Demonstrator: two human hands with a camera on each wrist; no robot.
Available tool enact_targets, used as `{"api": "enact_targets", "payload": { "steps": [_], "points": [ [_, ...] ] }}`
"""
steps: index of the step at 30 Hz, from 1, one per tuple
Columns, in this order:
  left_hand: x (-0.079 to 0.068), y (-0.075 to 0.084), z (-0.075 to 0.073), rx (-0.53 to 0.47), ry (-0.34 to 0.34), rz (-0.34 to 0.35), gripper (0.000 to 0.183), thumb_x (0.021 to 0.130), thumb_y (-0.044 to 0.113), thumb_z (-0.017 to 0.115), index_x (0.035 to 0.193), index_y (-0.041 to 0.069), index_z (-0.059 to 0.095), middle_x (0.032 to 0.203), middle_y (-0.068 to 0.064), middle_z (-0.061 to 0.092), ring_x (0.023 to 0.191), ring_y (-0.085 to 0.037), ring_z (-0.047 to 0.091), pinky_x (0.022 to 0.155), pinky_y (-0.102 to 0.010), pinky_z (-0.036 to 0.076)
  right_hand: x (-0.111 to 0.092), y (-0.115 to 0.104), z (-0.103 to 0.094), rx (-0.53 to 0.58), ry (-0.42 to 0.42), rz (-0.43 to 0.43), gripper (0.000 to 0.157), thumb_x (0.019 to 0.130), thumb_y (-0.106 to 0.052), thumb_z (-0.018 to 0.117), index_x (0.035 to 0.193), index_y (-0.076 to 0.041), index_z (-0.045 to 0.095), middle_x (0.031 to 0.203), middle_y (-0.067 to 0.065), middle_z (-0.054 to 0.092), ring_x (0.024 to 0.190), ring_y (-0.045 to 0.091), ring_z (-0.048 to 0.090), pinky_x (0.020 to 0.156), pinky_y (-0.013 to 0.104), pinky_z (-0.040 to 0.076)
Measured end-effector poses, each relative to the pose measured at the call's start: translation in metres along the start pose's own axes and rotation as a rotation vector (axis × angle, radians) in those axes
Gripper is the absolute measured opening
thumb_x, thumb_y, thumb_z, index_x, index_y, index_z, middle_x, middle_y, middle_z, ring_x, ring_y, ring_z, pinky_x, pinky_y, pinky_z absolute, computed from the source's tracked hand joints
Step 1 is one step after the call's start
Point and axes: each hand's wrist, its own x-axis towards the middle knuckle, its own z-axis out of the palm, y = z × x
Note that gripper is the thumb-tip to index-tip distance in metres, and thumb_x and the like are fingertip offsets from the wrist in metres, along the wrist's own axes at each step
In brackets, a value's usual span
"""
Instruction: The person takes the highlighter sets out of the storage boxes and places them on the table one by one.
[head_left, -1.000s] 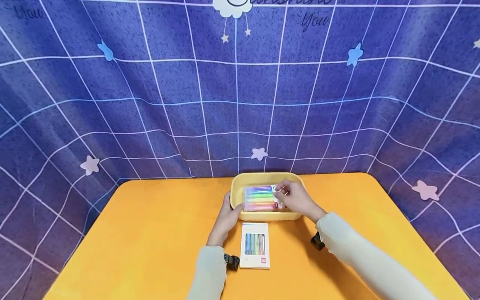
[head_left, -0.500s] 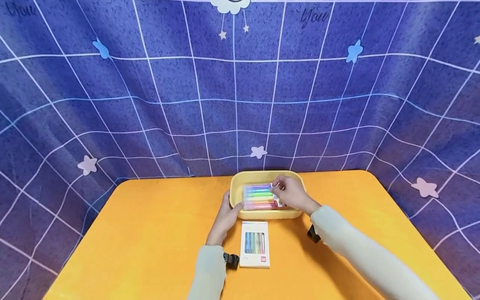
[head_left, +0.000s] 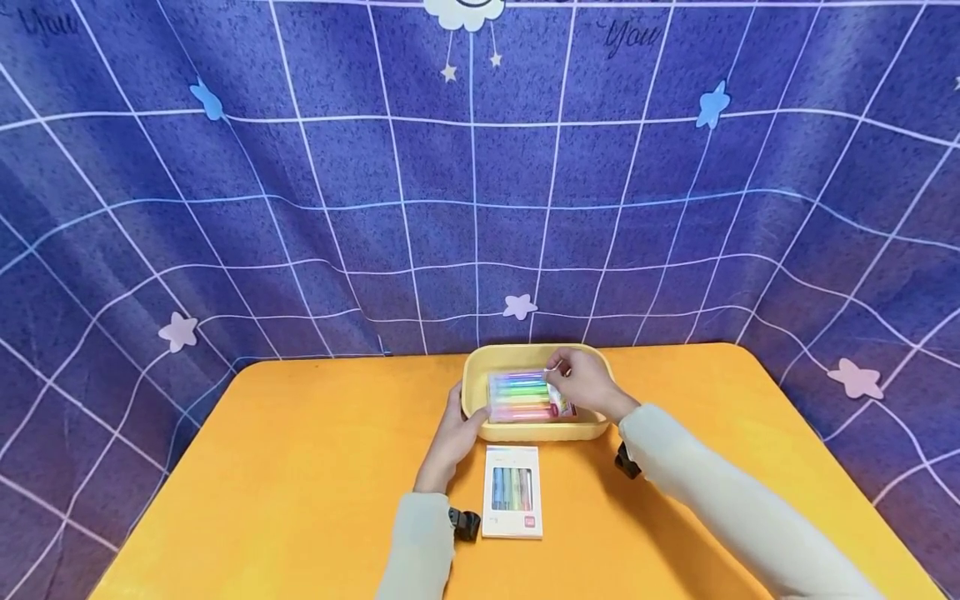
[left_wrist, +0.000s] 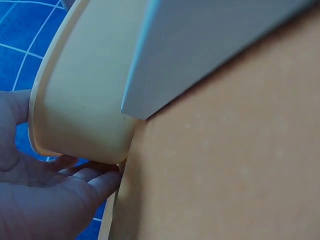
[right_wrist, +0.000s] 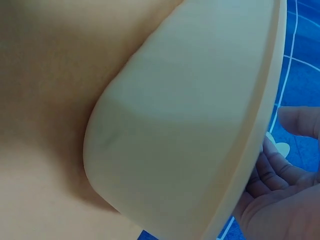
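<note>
A pale yellow plastic bin (head_left: pixel 540 432) stands near the table's back edge. In it lies a clear pack of rainbow-coloured pens (head_left: pixel 517 398) with a white label at its right end. My left hand (head_left: pixel 456 435) holds the bin's left end, thumb over the rim and fingers along the outside wall, as the left wrist view shows. Over the bin's right part, my right hand (head_left: pixel 588 385) pinches the white label end of the pen pack between thumb and fingers. In the right wrist view the bin's wall (right_wrist: pixel 175 125) hides the pack.
A white box of pens (head_left: pixel 512 523) with a window lies on the orange table (head_left: pixel 315 467) in front of the bin, right of my left wrist. A blue curtain (head_left: pixel 360 233) with white grid lines hangs behind the table.
My right hand has shifted slightly left and back, and the label end of the pack now looks bent up under its fingers. The left hand keeps its hold on the bin.
</note>
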Motion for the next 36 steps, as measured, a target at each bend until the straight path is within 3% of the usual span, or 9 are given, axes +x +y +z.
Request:
{"api": "enact_targets", "payload": {
  "steps": [11, 23, 36],
  "points": [
    [-0.001, 0.000, 0.001, -0.016, 0.019, -0.015, 0.071, 0.101, 0.021, 0.057, 0.160, 0.012, 0.018, 0.164, -0.018, 0.031, 0.153, -0.035, 0.028, 0.125, -0.055, 0.022, 0.007, 0.000, 0.001, -0.060, -0.030, 0.036, 0.013, 0.093, -0.020, 0.064, 0.099, -0.008, 0.067, 0.090, 0.005, 0.068, 0.081, 0.016, 0.059, 0.079, 0.032, 0.049],
    [-0.001, 0.000, 0.000, -0.024, 0.019, 0.001, 0.071, 0.101, 0.019, 0.056, 0.160, 0.012, 0.018, 0.164, -0.019, 0.031, 0.153, -0.036, 0.028, 0.125, -0.055, 0.022, 0.012, -0.003, 0.004, -0.129, -0.057, 0.032, 0.014, 0.094, -0.023, 0.065, 0.098, -0.010, 0.067, 0.090, 0.003, 0.070, 0.078, 0.015, 0.060, 0.078, 0.033, 0.050],
    [0.000, -0.003, 0.000, -0.022, 0.017, 0.007, 0.071, 0.101, 0.019, 0.056, 0.161, 0.012, 0.018, 0.164, -0.019, 0.030, 0.153, -0.037, 0.027, 0.125, -0.057, 0.021, 0.021, -0.002, 0.008, -0.081, -0.130, 0.063, 0.018, 0.096, -0.019, 0.062, 0.105, -0.003, 0.064, 0.098, 0.011, 0.069, 0.080, 0.017, 0.059, 0.078, 0.033, 0.053]
  ]
}}
